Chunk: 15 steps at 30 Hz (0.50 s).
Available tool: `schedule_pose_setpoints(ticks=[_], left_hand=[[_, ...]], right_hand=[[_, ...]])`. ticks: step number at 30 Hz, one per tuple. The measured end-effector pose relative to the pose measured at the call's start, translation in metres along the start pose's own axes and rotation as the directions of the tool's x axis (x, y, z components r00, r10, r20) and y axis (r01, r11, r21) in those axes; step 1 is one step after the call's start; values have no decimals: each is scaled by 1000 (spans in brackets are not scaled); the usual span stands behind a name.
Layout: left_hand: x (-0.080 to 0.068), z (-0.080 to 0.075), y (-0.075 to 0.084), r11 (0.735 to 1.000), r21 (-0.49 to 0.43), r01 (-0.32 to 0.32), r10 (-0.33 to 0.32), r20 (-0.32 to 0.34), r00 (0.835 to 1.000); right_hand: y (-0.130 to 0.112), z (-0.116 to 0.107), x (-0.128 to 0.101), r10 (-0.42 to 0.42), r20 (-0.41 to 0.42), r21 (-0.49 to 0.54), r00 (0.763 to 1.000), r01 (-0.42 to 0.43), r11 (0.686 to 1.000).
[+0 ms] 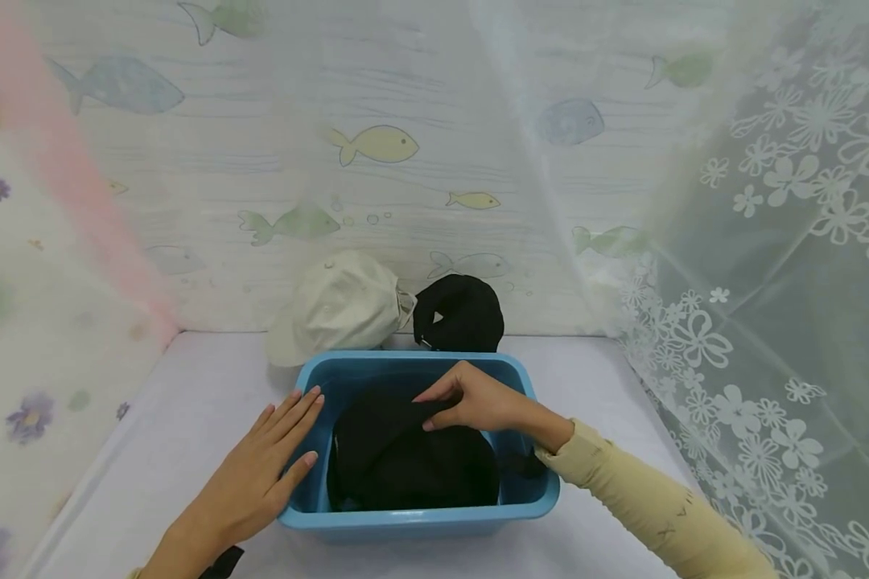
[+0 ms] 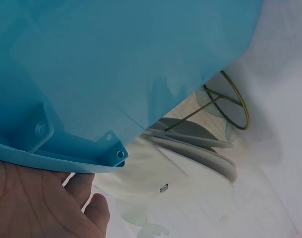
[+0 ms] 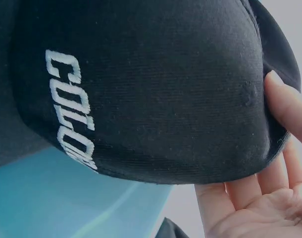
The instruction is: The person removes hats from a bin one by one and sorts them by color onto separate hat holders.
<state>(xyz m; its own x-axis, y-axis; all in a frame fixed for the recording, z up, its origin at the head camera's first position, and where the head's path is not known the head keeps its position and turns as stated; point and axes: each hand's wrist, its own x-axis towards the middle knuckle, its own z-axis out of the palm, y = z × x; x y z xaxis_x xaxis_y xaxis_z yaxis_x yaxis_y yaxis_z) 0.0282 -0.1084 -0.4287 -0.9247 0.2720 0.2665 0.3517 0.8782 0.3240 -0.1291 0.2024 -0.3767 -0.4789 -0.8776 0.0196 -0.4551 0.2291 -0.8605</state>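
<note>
My left hand, its fingers straight, rests against the left rim of a blue plastic basin. In the left wrist view the palm lies close against the basin's lip. A black cap lies inside the basin. My right hand reaches over the far side of that cap and pinches it. The right wrist view shows the thumb on one face of the cap and the other fingers partly hidden behind it. White raised lettering runs along the cap's side.
Behind the basin, a cream cap stands beside another black cap. The left wrist view shows a brass-coloured wire stand near pale cap brims. A fish-print curtain backs the white table; a lace curtain hangs right.
</note>
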Motion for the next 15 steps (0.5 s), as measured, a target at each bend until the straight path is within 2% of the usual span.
schedule_pose_setpoints(ticks=[5, 10, 15], left_hand=[[-2, 3, -2, 1000, 9, -9, 9, -7, 1000], [-2, 5, -4, 1000, 17, -21, 22, -26, 999], [1, 8, -6, 999, 16, -31, 31, -46, 998]], right_hand=[[-7, -9, -6, 13, -21, -37, 1000, -14, 999], [-17, -24, -13, -34, -24, -76, 999, 33, 997], [-27, -42, -21, -48, -65, -44, 997, 45, 998]])
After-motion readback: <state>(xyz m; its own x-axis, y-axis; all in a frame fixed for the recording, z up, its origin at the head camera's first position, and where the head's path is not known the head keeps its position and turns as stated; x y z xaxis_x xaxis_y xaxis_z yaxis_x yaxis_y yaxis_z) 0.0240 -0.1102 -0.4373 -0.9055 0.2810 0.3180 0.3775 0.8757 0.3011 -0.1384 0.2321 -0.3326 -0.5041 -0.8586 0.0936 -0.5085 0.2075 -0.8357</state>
